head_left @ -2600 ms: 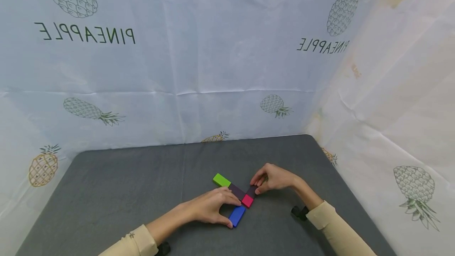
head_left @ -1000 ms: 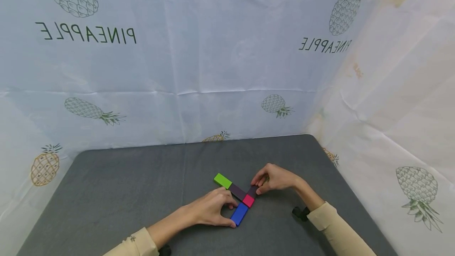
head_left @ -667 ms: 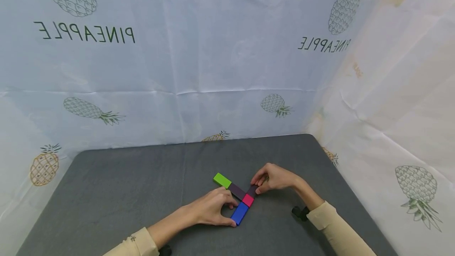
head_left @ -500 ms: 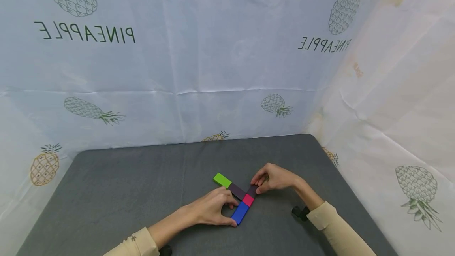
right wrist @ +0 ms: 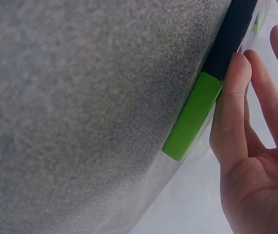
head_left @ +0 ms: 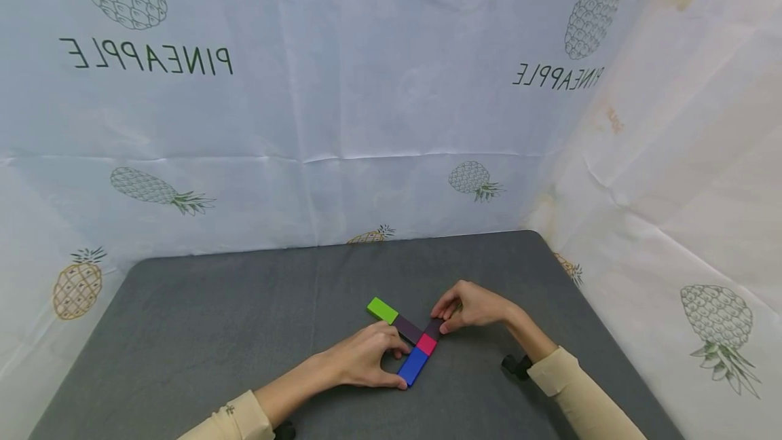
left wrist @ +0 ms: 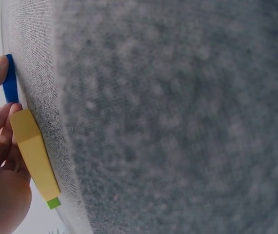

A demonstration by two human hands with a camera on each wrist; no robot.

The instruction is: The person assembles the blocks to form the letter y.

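Observation:
On the grey table, flat coloured blocks lie in a Y. One arm has a lime-green block (head_left: 382, 310) and a dark block (head_left: 406, 330). A pink-red block (head_left: 426, 344) joins the blue block (head_left: 413, 367) and a second dark block (head_left: 434, 327). My left hand (head_left: 366, 358) holds the blue block between thumb and fingers, its thumb at the near end. My right hand (head_left: 473, 304) pinches the second dark block, partly hiding it. A green block (right wrist: 193, 117) shows beyond that dark block in the right wrist view. Yellow sides (left wrist: 36, 156) appear in the left wrist view.
A white cloth (head_left: 366, 87) printed with pineapples hangs behind the table (head_left: 232, 304) and along its right side. Black wrist-worn devices (head_left: 516, 367) sit by both cuffs.
Since the earliest frame, the blue block has shifted slightly right and away, coming into line with the pink-red block. My left fingers moved slightly with it. The right hand stays in place.

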